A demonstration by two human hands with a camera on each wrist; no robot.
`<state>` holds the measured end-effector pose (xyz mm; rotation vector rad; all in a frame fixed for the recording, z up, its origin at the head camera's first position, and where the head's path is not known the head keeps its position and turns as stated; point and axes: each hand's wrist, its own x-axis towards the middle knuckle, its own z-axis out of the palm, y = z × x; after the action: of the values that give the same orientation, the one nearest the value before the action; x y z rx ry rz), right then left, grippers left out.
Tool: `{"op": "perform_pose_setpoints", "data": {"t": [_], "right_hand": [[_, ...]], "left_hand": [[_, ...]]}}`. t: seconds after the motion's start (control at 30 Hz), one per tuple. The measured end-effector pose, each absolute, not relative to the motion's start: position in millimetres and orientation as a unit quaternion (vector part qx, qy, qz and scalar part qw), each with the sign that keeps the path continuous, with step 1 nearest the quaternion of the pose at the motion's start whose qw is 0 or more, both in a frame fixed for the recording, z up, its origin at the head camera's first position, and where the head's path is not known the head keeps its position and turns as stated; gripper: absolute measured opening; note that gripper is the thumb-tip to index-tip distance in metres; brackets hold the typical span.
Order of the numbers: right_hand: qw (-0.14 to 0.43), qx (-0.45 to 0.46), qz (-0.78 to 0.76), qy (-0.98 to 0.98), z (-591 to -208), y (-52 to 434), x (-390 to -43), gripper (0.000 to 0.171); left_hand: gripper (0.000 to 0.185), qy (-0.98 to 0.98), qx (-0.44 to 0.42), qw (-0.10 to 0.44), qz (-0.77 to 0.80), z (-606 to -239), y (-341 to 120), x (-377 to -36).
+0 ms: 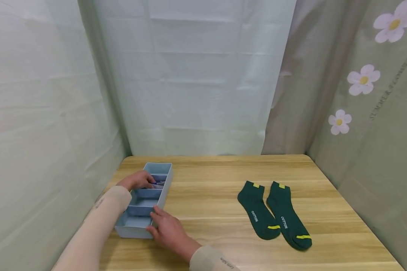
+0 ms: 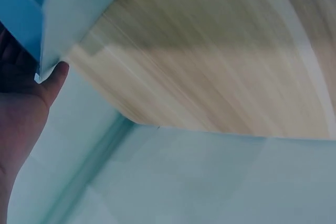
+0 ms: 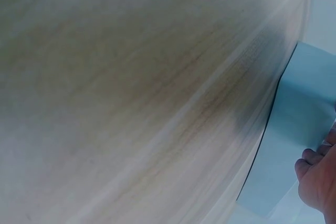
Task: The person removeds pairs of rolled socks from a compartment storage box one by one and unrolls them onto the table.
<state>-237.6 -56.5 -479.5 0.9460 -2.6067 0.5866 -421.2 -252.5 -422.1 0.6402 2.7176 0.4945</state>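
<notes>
A long pale blue box with several compartments stands at the left of the table. My left hand reaches over its left wall. Its fingertips are down in the second compartment from the back, beside small blue and purplish items too small to name. Whether they pinch one is hidden. In the left wrist view, the thumb lies along the outside of the box wall. My right hand grips the right wall near the front corner, thumb and fingers at the rim; its curled fingers appear in the right wrist view.
Two dark green ankle socks, the left sock and the right sock, lie flat at the right with yellow stripes and white lettering. The wooden table is enclosed by pale curtains at the back and sides.
</notes>
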Motion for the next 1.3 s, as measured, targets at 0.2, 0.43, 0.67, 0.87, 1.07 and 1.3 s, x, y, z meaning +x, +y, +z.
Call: {"op": "perform_pose_setpoints", "data": {"t": [0.2,0.43,0.67,0.87,1.07,1.3], "right_hand": [[0.162,0.324,0.205,-0.909,-477,-55,-238,0.044],[0.158,0.320,0.214,-0.909,-479,-54,-239,0.043],[0.150,0.322,0.227,-0.907,-479,-52,-239,0.044],[0.115,0.335,0.245,-0.902,-481,-41,-242,0.049],[0.100,0.309,0.306,-0.895,-479,-22,-253,0.054],[0.077,0.221,0.385,-0.893,-461,19,-279,0.054]], "left_hand": [[0.027,0.948,0.214,0.129,0.199,-412,-255,-418],[0.029,0.943,0.222,0.121,0.216,-394,-253,-417],[0.031,0.954,0.201,0.109,0.194,-369,-246,-413],[0.032,0.955,0.211,0.085,0.193,-356,-234,-412],[0.033,0.951,0.214,0.089,0.207,-349,-219,-411],[0.030,0.944,0.211,0.075,0.243,-345,-198,-407]]}}
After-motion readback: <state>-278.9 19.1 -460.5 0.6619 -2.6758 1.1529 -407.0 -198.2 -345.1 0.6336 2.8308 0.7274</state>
